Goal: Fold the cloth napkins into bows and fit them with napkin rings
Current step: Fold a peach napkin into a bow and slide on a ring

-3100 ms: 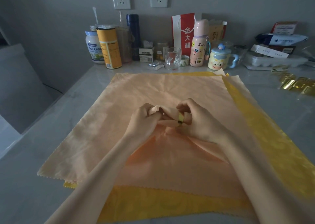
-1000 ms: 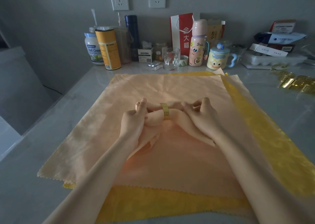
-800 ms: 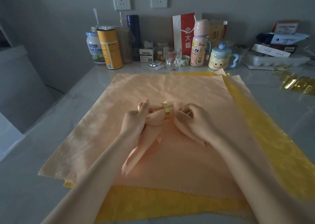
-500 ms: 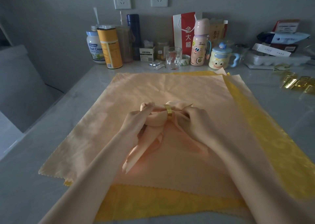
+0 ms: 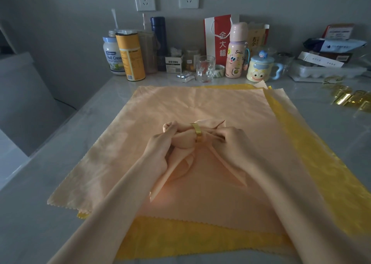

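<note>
A peach cloth napkin folded into a bow (image 5: 183, 141) lies on a flat peach napkin (image 5: 200, 103) in the middle of the table. A gold napkin ring (image 5: 196, 132) sits around the bow's middle. My left hand (image 5: 160, 149) grips the bow's left loop, fingers pinched into the fabric. My right hand (image 5: 232, 143) pinches the right loop just beside the ring. Two tails of the bow trail toward me between my wrists. Flat yellow napkins (image 5: 321, 163) lie under the peach one.
Several gold napkin rings (image 5: 349, 99) lie at the far right of the grey table (image 5: 40, 213). Along the back wall stand a yellow canister (image 5: 130, 57), a glass (image 5: 205, 69), a pink bottle (image 5: 235, 50), a cartoon mug (image 5: 260, 69) and an egg tray (image 5: 325, 71).
The ring has slid from my right hand's side to the middle of the napkin. The loops have spread, the tails have dropped toward me, and the bow now rests lower on the cloth.
</note>
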The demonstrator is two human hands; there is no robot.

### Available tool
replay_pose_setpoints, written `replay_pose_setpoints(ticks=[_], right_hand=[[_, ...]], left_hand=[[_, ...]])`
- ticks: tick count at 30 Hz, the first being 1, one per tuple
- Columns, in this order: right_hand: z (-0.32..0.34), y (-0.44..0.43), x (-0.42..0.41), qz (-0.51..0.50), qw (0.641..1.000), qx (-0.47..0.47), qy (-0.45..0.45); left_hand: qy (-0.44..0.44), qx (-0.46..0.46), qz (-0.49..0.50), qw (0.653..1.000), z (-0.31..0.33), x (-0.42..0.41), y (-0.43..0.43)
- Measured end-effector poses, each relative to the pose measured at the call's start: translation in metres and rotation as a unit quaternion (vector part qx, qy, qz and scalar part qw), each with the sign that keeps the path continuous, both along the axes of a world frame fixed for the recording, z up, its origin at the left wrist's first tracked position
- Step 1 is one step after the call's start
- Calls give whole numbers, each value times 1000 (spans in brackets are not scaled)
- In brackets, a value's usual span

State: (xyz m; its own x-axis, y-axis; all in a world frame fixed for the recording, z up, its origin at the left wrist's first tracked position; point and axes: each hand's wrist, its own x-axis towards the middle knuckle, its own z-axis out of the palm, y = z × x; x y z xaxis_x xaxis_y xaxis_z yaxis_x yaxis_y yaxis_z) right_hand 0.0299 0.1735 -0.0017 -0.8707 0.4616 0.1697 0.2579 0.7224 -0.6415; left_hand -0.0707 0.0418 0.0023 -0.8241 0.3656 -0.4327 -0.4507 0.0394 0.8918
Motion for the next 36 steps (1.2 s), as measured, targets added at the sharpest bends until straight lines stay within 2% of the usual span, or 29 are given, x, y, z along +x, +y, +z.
replay_pose_setpoints(ticks=[3, 6, 11, 15, 18, 20, 22, 26, 31, 34, 36], right_hand=[[-4, -7, -1, 9, 1000, -12, 2], [-2, -10, -1, 24, 999, -32, 18], [-2, -16, -3, 17, 992, -122, 15], [3, -18, -5, 65, 956, -285, 42], [0, -20, -7, 63, 975, -211, 32], [-5, -18, -9, 51, 985, -163, 37], [-7, -13, -8, 47, 986, -155, 29], [-4, -9, -7, -1, 996, -85, 3], [2, -14, -3, 2, 999, 22, -35], [0, -18, -2, 16, 996, 58, -68], [-2, -20, -2, 10, 996, 75, -56]], left_hand=[[69, -32, 16, 997, -4, 1, 1], [128, -25, 23, 991, -5, 3, 4], [69, 72, -29, 995, -5, 12, 6], [53, 141, -60, 987, -6, 19, 8], [53, 143, -75, 985, -4, 18, 8], [81, 118, -94, 985, -5, 17, 7], [112, 104, -109, 982, -4, 16, 6], [178, 59, -102, 977, -4, 17, 8], [96, 99, -98, 986, -2, 8, 4], [83, 130, -108, 982, -1, 6, 3], [89, 125, -117, 981, -1, 6, 2]])
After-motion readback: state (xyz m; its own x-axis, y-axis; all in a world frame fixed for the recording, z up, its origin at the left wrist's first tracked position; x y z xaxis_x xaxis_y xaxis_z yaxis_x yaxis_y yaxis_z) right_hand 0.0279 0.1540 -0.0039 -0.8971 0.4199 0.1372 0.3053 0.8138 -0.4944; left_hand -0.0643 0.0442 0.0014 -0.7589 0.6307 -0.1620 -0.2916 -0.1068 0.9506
